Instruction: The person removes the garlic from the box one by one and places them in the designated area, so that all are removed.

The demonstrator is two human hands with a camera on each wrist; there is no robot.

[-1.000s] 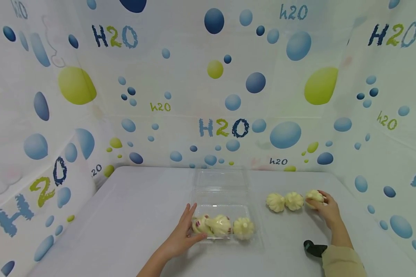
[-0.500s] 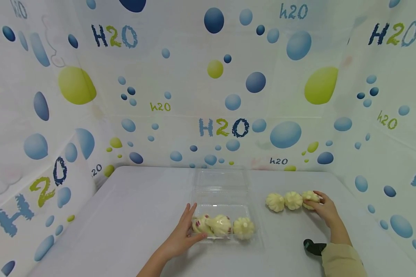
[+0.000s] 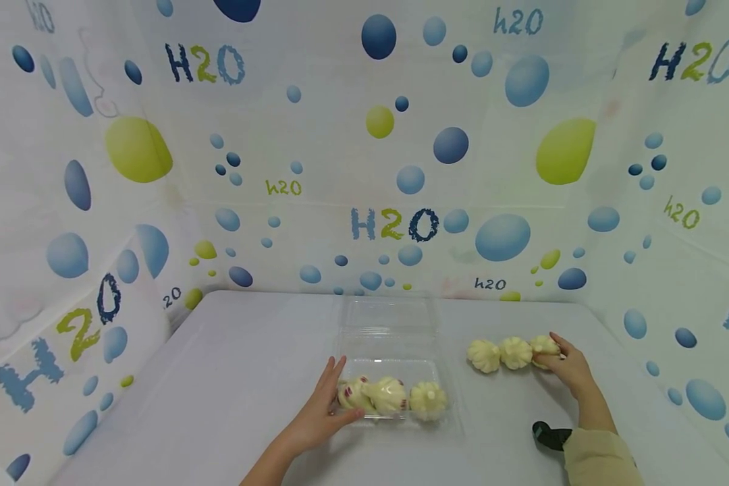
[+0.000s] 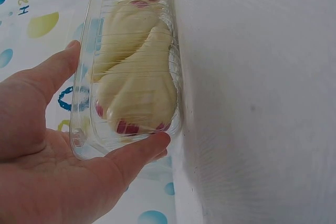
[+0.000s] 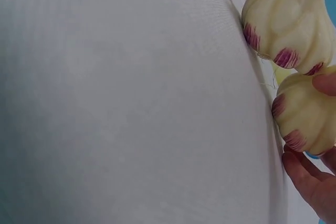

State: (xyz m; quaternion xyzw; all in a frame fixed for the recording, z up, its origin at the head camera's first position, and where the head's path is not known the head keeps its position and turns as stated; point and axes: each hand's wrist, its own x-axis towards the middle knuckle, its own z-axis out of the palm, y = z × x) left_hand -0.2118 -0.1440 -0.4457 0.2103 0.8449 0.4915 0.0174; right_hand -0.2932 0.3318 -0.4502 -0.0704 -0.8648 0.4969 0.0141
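A clear plastic clamshell container [image 3: 395, 368] lies open on the white table, its lid folded back. Three pale garlic bulbs are in it; two on the left [image 3: 387, 395] lie on their sides, the right one [image 3: 428, 400] has its stem up. My left hand [image 3: 316, 418] holds the container's left end, thumb along the near side; the left wrist view shows fingertips [image 4: 163, 142] against its wall. To the right, two garlic bulbs [image 3: 482, 356] [image 3: 515, 352] stand in a row. My right hand [image 3: 571, 371] grips a third garlic bulb [image 5: 304, 111] at the row's right end, beside its neighbour.
A dark green curved object [image 3: 549, 437] lies near the right sleeve [image 3: 598, 457], which partly covers it. Behind the table hangs a white sheet [image 3: 316, 135] printed with bubbles and H2O lettering, also along both sides.
My right hand has shifted its garlic bulb slightly left, up against the middle one, and then stayed there. The left hand and the container have kept their place.
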